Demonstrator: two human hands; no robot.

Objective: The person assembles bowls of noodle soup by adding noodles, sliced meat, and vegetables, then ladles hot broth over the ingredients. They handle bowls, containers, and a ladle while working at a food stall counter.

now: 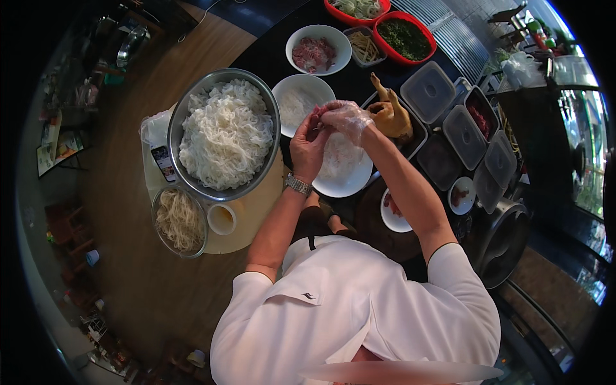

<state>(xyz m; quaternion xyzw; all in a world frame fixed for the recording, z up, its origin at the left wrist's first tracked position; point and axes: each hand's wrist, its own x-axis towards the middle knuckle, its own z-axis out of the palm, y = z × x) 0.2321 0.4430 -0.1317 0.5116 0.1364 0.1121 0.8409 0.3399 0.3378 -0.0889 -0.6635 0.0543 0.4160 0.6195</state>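
Note:
My left hand [308, 144], bare with a metal wristwatch, and my right hand [347, 119], in a thin clear plastic glove, meet at the fingertips above a white bowl [359, 183] holding a little white noodle. The left fingers pinch at the gloved fingers; nothing else shows between them. A large metal bowl [186, 109] heaped with white rice noodles sits just left of my hands. A second white bowl [290, 86] with noodles stands behind them. A whole cooked chicken [391, 115] lies in a tray to the right.
A small metal bowl of yellowish noodles [179, 221], a small cup [222, 219] and a phone [163, 163] sit at the left. Behind are a bowl of raw meat [317, 50] and red baskets of greens [405, 37]. Lidded plastic containers [428, 90] and a metal pot [504, 240] stand right.

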